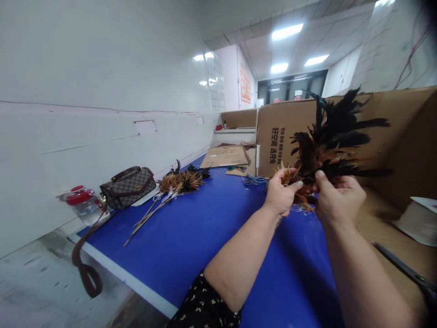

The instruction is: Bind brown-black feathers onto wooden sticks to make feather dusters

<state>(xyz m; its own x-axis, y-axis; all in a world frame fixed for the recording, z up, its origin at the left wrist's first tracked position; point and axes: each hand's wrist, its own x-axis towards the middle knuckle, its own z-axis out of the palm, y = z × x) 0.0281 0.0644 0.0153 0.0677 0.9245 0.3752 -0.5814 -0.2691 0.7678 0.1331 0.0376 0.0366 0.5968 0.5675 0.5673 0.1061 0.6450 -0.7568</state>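
A bunch of black and brown feathers (332,130) fans out above the right part of the blue table, its dark tips pointing up and to the right. My left hand (282,191) is closed on the lower, brown end, thumb laid across it. Close beside, my right hand (339,196) pinches the bunch near its base, thumb on top. What the fingers behind the feathers do is hidden. Some loose brown feather bits (303,207) show just below the hands.
Feather bundles on thin sticks (184,180) lie left on the blue table (205,237), near a patterned handbag (129,187) and a red-lidded plastic jar (83,205). A large cardboard box (283,118) stands behind. At right are scissors (399,264) and a white spool (418,221).
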